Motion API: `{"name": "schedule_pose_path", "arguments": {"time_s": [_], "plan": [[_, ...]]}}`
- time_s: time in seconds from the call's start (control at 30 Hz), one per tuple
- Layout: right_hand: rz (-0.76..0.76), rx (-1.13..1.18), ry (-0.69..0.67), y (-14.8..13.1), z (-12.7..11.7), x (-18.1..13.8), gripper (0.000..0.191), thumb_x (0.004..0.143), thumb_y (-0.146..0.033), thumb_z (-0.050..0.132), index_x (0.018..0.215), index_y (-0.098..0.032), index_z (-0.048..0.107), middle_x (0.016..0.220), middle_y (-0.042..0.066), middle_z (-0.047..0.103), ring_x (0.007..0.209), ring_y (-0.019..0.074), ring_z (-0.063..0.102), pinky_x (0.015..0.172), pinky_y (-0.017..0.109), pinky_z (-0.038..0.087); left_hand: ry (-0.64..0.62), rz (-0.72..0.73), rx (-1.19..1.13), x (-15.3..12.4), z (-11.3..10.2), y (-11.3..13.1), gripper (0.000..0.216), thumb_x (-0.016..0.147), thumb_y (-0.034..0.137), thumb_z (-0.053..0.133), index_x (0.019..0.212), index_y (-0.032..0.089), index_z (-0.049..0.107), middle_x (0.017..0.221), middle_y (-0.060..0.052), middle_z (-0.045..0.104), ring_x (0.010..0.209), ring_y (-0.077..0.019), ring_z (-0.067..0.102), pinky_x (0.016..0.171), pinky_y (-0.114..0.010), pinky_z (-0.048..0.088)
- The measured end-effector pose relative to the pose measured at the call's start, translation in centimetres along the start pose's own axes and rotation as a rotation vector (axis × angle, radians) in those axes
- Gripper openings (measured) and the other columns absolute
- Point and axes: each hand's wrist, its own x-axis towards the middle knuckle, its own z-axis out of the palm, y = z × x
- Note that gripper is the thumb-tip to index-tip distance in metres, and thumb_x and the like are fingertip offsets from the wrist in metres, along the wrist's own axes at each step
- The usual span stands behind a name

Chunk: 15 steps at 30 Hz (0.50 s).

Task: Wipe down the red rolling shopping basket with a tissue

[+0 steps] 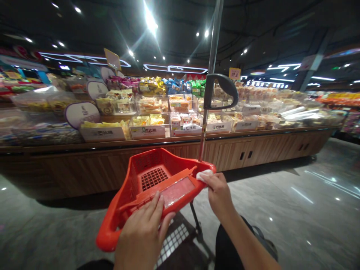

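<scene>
A red plastic shopping cart (118, 202) with a slatted basket floor stands in front of me, turned at an angle. My left hand (143, 228) is closed over its near handle edge, fingers lying across the top and thumb on the near side. Beside those fingers, a clear-covered panel (178, 191) is set into the handle. At the cart's right corner, my right hand (221, 193) pinches a crumpled white tissue or cloth (204, 174) and presses it against the red rim. A metal pole (214, 41) with a dark grey loop-shaped grip (221, 91) rises by that same corner.
Beyond the cart runs a long wood-panelled display counter (180, 150) with bins of packaged snacks (152, 105). A price sign (234, 73) stands above the goods. Shiny grey floor (303, 195) extends to the right, and a lower cart rack (174, 238) shows underneath.
</scene>
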Motion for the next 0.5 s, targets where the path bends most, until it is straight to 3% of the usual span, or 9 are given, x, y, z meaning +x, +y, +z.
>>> {"name": "schedule_pose_path", "arguments": {"time_s": [0.1,0.3,0.5], "plan": [[0.032,-0.052,0.023,0.6,-0.3,0.0,0.049,0.075,0.004,0.043,0.107,-0.022,0.069,0.105,0.003,0.070,0.085,0.0224,0.050,0.080,0.040,0.047,0.019,0.019,0.007,-0.4,-0.2,-0.3,0.039,0.090,0.039,0.047,0.108,0.008,0.062,0.107,-0.010,0.070,0.085,-0.0221,0.066,0.077,-0.035,0.045],[-0.095,0.076,-0.074,-2.5,0.3,-1.8,0.049,0.082,0.001,0.041,0.121,-0.022,0.061,0.116,0.004,0.065,0.096,0.0214,0.051,0.086,0.037,0.047,0.059,0.042,-0.014,-1.4,-0.5,-1.3,0.039,0.090,0.039,0.047,0.111,0.009,0.061,0.108,-0.009,0.070,0.086,-0.0210,0.067,0.080,-0.035,0.045],[-0.014,-0.077,0.006,1.0,-1.0,-0.9,0.048,0.079,0.003,0.043,0.113,-0.024,0.066,0.109,0.002,0.068,0.087,0.0218,0.052,0.082,0.038,0.047,0.056,0.066,-0.047,-2.5,-0.8,-2.6,0.041,0.087,0.039,0.054,0.117,0.011,0.059,0.114,-0.008,0.068,0.088,-0.0199,0.066,0.081,-0.033,0.046]]}}
